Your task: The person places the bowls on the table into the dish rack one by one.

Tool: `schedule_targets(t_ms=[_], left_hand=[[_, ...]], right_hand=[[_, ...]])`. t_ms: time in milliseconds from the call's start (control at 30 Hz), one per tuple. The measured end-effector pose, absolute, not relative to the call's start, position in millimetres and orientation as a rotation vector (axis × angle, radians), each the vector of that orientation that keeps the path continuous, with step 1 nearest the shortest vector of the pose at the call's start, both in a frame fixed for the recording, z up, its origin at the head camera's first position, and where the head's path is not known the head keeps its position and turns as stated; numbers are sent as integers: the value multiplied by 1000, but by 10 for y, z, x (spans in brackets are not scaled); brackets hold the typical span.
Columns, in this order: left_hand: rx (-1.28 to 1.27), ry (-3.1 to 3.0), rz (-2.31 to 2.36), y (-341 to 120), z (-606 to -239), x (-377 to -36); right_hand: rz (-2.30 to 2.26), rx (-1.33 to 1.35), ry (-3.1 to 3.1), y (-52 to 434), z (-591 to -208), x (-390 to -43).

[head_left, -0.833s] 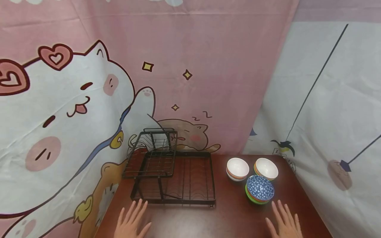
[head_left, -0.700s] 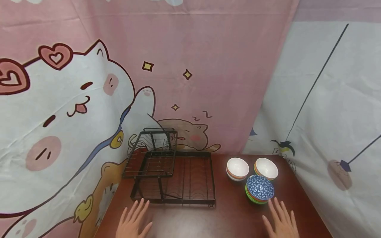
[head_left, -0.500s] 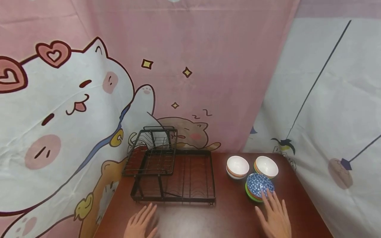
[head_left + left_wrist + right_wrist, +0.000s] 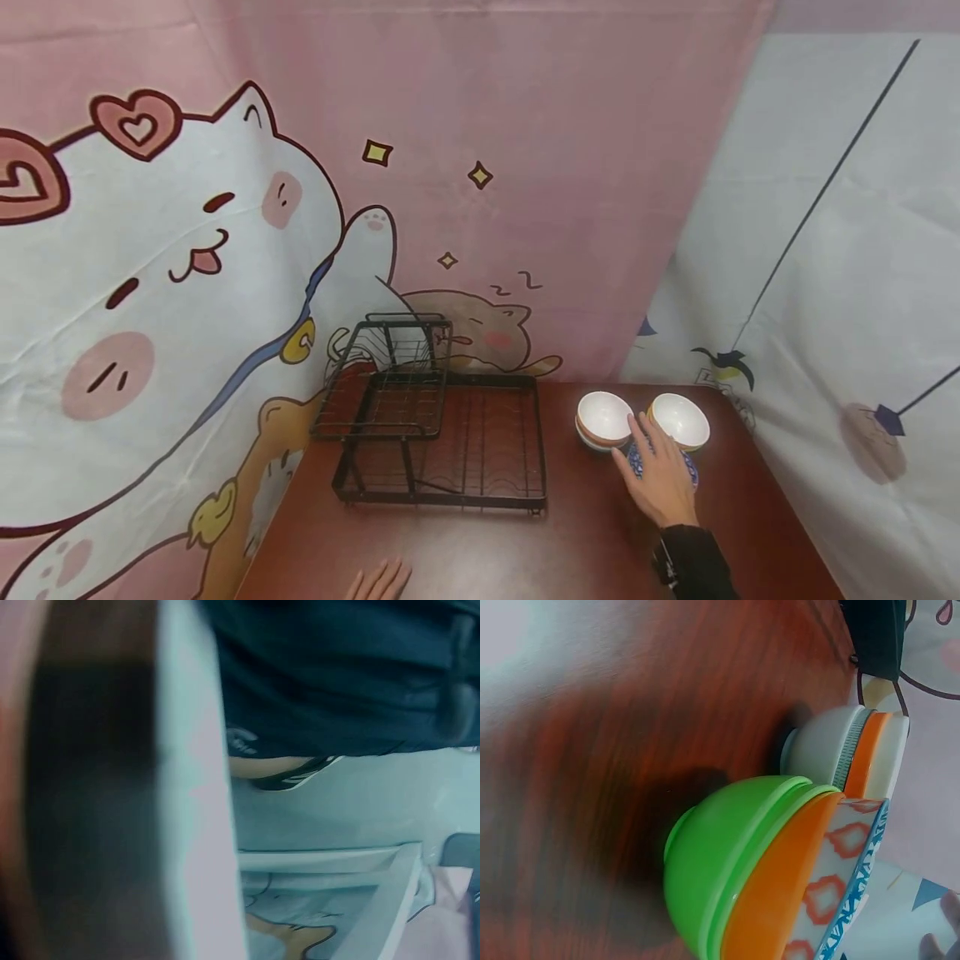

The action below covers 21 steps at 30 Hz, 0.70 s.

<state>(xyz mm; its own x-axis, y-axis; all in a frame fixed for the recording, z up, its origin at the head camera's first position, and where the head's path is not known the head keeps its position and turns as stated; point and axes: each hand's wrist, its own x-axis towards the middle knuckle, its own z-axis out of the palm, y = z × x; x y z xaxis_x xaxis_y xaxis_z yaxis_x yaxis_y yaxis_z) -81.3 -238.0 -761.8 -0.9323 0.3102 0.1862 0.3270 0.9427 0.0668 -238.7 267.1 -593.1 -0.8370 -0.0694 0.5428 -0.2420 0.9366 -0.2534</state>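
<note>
My right hand (image 4: 663,483) reaches over a bowl stack, fingers extended and mostly covering its blue-patterned top bowl (image 4: 691,474). In the right wrist view that stack shows green bowls (image 4: 720,862), an orange bowl (image 4: 780,892) and a top bowl with red motifs and a blue rim (image 4: 826,896). Fingertips (image 4: 949,926) show beyond the rim; contact with the bowl cannot be made out. Two more stacks topped by white bowls stand behind, one left (image 4: 603,415) and one right (image 4: 680,419). My left hand (image 4: 380,581) is low at the table's front, fingers extended, holding nothing visible.
A black two-level dish rack (image 4: 480,502) stands on the left of the brown table (image 4: 495,546). Printed curtains (image 4: 585,208) hang behind and beside it. The left wrist view is blurred, with dark clothing (image 4: 337,682) and the floor below.
My right hand has moved forward and left, from the table before the bowls to above the blue-patterned one. My left hand has drawn back toward the bottom edge of the head view.
</note>
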Motion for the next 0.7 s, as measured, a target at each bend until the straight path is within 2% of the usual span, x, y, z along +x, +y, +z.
schedule_targets(t_ms=[100, 333, 433, 700], left_hand=[[-509, -2890, -90, -2384, -7670, -815], [-564, -2798, -79, -2350, -7684, -873], [-578, -2799, -84, -2348, -7717, -887], [-599, -2833, -53, -2385, -7765, -856]], right_hand=[[454, 97, -2548, 2739, -5901, -2433], [580, -581, -2702, 3148, -6058, -2361], [659, -762, -2772, 3293, -6142, -2315], [694, -715, -2812, 3347, -6146, -2269]])
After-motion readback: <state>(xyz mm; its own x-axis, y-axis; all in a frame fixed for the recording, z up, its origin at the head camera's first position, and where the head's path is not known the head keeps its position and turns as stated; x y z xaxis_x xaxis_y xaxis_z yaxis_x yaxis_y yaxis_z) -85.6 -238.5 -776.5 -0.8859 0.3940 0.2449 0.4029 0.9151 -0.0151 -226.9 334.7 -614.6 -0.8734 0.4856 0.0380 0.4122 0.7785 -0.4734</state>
